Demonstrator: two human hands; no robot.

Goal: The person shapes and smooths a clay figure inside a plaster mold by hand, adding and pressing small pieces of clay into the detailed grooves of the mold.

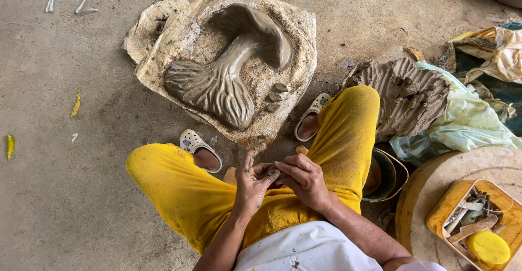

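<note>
at the bottom middle of the frame, i curl my left hand [251,181] and right hand [304,179] together round a small grey lump of wet clay [271,171]. i should squeeze softly and evenly, like the little clay bits [275,97] by the big grey clay bird shape [228,64].

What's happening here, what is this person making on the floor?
A person in yellow trousers sits low over a concrete floor, pressing a small lump of clay between the left hand and the right hand. In front lies a wet clay relief shaped like a mushroom, on a rough slab, with a few small clay pellets beside it. A ridged heap of clay sits to the right on plastic sheeting.
</note>
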